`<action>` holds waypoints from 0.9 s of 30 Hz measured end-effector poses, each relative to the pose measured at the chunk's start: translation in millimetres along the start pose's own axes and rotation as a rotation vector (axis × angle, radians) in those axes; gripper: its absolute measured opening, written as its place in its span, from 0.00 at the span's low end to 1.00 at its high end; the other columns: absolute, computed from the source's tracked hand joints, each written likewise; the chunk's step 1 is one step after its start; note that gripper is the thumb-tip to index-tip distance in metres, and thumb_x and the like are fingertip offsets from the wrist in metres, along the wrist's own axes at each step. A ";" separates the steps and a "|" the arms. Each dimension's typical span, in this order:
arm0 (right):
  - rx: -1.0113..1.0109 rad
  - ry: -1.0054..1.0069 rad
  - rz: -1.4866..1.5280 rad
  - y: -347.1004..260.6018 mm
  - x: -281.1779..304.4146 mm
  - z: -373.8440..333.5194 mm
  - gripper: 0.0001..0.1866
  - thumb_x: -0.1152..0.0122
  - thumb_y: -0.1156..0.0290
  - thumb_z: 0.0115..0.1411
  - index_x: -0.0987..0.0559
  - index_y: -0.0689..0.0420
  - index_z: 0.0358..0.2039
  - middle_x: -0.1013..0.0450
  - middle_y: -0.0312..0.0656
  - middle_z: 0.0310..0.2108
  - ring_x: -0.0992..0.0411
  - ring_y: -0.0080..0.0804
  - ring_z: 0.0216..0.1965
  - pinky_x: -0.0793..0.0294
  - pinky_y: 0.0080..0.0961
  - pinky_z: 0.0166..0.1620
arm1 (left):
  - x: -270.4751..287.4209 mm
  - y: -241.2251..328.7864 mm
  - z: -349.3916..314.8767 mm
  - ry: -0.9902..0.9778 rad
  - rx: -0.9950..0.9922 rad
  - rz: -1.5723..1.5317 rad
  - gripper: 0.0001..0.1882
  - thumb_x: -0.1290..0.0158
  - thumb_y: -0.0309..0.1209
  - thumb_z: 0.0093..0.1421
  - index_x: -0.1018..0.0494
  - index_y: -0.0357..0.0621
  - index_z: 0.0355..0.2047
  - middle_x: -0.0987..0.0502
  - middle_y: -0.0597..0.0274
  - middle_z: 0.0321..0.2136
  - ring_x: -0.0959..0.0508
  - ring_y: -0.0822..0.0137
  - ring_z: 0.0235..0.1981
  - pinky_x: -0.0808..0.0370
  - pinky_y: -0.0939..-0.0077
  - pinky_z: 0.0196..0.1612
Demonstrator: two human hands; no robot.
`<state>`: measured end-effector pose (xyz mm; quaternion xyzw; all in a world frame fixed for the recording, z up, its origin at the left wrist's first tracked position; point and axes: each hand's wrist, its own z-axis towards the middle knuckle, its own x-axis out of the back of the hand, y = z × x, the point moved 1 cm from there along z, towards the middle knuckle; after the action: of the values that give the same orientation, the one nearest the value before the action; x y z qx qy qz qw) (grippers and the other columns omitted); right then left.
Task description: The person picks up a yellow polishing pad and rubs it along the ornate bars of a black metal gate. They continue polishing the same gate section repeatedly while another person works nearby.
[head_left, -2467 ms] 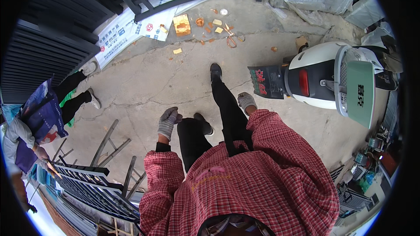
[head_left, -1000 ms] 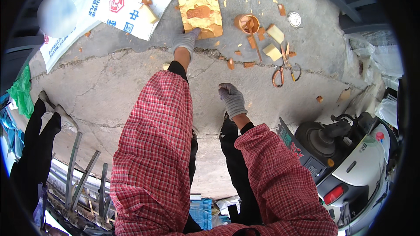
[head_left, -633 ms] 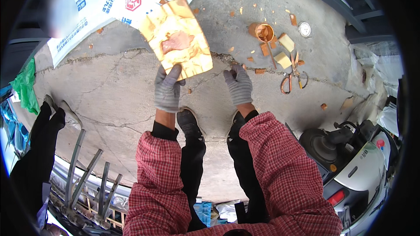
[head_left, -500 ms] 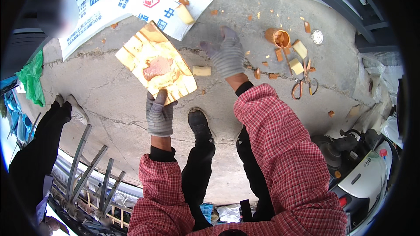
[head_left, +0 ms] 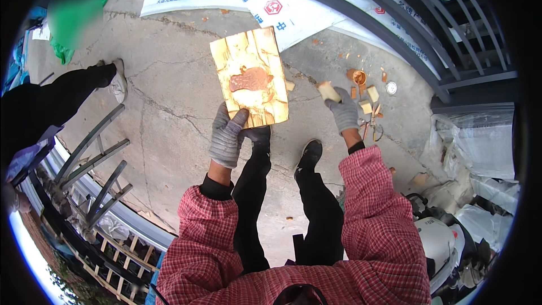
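Grips board (head_left: 250, 58) at frame centre by lower edge in left hand (head_left: 227, 138), likely avoiding smear (head_left: 252, 79); pinches block (head_left: 328, 91) in right hand (head_left: 344, 113)

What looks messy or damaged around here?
The concrete floor is cracked, with jagged lines across it. Orange-brown scraps lie scattered near the open can, looking untidy, and a ragged brown patch marks the gold board in the left hand.
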<state>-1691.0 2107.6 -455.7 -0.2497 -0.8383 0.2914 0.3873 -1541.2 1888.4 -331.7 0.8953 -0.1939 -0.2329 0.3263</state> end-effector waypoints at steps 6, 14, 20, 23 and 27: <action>-0.112 0.131 0.112 -10.3 111.8 -141.3 0.24 0.38 0.79 0.36 0.37 0.60 0.36 0.35 0.41 0.31 0.35 0.28 0.33 0.33 0.22 0.36 | -16.2 60.9 -136.4 -0.109 0.097 -0.028 0.23 0.49 0.34 0.51 0.41 0.35 0.44 0.28 0.57 0.25 0.27 0.70 0.16 0.30 0.85 0.15; -0.068 -0.112 0.506 -235.5 163.8 -249.7 0.23 0.42 0.79 0.41 0.35 0.59 0.41 0.33 0.41 0.32 0.33 0.22 0.22 0.35 0.15 0.18 | 2.6 146.2 -359.7 -0.060 -0.068 -0.086 0.24 0.52 0.35 0.52 0.43 0.34 0.45 0.27 0.56 0.24 0.26 0.71 0.16 0.32 0.87 0.13; 0.302 -0.389 0.097 -332.8 152.5 -308.7 0.25 0.43 0.86 0.41 0.34 0.61 0.42 0.33 0.42 0.34 0.33 0.21 0.24 0.33 0.12 0.20 | 42.5 145.2 -487.8 0.080 -0.247 -0.287 0.27 0.51 0.36 0.52 0.46 0.36 0.48 0.27 0.56 0.27 0.25 0.70 0.18 0.28 0.85 0.19; 0.569 -0.367 0.179 -346.8 133.4 -341.2 0.24 0.43 0.86 0.41 0.34 0.62 0.42 0.34 0.43 0.35 0.34 0.21 0.25 0.32 0.12 0.22 | 77.1 134.7 -546.4 0.172 -0.342 -0.359 0.26 0.52 0.34 0.53 0.46 0.36 0.48 0.27 0.55 0.27 0.25 0.68 0.19 0.28 0.84 0.19; 0.548 -0.442 0.269 -349.9 103.0 -388.1 0.22 0.39 0.79 0.41 0.32 0.60 0.39 0.32 0.38 0.26 0.41 0.15 0.14 0.44 0.10 0.13 | 114.3 95.4 -608.9 0.296 -0.435 -0.480 0.25 0.52 0.33 0.52 0.45 0.35 0.47 0.27 0.54 0.27 0.25 0.67 0.19 0.29 0.85 0.18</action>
<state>-1509.2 2041.7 40.5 -0.1760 -0.7523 0.5999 0.2079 -1135.5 2064.2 112.6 0.8491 0.1255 -0.2067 0.4696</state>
